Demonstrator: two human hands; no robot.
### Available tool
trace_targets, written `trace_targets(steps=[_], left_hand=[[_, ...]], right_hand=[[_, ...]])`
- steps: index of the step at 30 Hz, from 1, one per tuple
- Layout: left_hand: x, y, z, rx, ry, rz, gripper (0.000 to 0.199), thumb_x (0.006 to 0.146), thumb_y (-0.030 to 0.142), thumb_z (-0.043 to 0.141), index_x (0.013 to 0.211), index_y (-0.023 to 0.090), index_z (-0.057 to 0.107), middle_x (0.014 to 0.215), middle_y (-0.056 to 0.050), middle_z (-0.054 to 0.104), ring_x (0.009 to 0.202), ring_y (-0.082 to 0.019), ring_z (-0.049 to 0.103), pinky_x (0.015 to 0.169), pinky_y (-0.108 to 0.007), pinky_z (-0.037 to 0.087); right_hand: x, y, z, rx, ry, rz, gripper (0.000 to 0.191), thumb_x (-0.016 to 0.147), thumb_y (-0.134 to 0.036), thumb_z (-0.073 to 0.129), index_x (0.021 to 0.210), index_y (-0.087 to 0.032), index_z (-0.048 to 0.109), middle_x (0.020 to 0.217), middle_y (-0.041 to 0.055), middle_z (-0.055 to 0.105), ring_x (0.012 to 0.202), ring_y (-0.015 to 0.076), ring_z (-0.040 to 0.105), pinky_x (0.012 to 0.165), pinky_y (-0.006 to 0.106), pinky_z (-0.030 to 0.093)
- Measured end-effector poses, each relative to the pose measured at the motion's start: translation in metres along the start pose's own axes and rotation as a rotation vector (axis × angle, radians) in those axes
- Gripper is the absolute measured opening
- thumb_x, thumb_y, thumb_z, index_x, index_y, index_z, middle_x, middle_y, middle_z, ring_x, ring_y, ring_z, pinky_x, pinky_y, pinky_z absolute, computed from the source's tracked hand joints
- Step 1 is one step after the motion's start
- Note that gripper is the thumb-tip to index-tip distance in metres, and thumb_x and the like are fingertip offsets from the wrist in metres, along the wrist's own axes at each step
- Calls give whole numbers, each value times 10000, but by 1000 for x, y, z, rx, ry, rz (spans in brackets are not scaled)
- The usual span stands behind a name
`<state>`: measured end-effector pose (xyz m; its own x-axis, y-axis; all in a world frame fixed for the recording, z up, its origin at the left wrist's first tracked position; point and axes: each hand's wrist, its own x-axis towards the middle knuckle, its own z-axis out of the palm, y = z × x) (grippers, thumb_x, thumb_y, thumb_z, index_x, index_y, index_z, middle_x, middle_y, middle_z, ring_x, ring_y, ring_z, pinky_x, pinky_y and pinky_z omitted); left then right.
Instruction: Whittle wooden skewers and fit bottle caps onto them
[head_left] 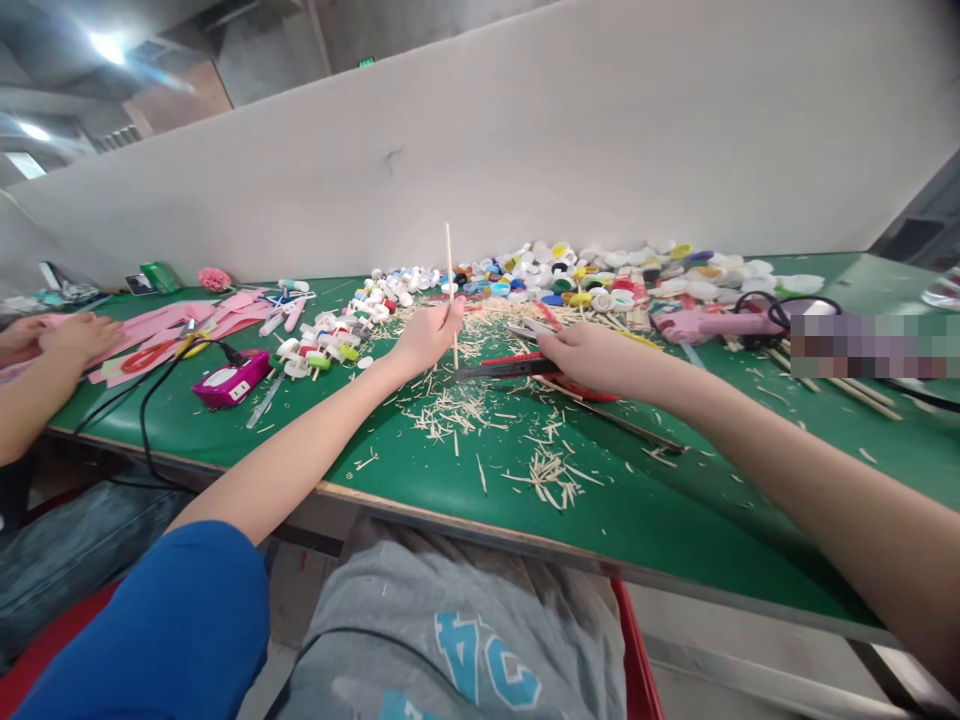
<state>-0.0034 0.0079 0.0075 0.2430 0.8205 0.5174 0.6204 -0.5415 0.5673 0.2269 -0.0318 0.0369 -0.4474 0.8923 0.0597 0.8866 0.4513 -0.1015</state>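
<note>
My left hand (pixel 429 338) is closed around a thin wooden stick (pixel 448 255), which stands nearly upright with its lower end just above the green table. My right hand (pixel 581 352) grips a red and black utility knife (pixel 514 367). Its dark tip points left and meets or nearly meets the bottom of the stick; I cannot tell which. Pale wood shavings (pixel 450 412) lie scattered beneath both hands, with another small heap (pixel 551 478) nearer the front edge. Some metal and red items by my right hand are partly hidden by it.
Bottle caps (pixel 577 280) are piled along the white partition (pixel 600 130). Left stand more caps (pixel 322 340), a magenta box (pixel 231 380) with a black cord, and scissors (pixel 150 355). A co-worker's hands (pixel 79 338) rest on pink material. Right lies a pink glue gun (pixel 716 323).
</note>
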Motion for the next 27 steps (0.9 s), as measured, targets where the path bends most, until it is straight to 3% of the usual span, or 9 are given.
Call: trace_targets(steps=[4,9,12,20,27], left_hand=[[0,-1,0,-5,8,5,532,942,533,269,561,190,410,467,22,441,490,-75,449,566,-255,363],[1,-1,0,-21,12,4,563,932,546,295,512,185,398,448,22,412,472,-73,418,550,-258,337],[1,-2,0,-33,17,18,588,923,565,308,484,182,387,430,24,385,450,-69,378,523,-258,302],[4,-7,1,-5,51,83,632,906,610,298,452,176,363,409,29,346,422,-62,317,504,-264,246],[2,-3,1,-3,43,45,605,910,593,300,465,183,318,411,30,314,430,-71,312,503,-273,223]], right_hand=[[0,-1,1,-2,33,58,430,960,-382,119,744,-162,418,713,92,530,576,123,423,571,276,293],[3,5,12,-91,6,-40,203,885,-259,308,779,-155,445,703,76,501,559,107,341,585,277,243],[4,5,13,-107,-18,-41,161,859,-226,345,765,-149,450,665,61,482,532,94,312,574,269,231],[2,-2,3,-93,59,69,485,969,-349,80,734,-146,453,639,80,490,529,106,386,552,248,271],[2,2,12,-173,30,-62,211,872,-213,361,855,-127,552,700,76,523,568,108,364,604,248,244]])
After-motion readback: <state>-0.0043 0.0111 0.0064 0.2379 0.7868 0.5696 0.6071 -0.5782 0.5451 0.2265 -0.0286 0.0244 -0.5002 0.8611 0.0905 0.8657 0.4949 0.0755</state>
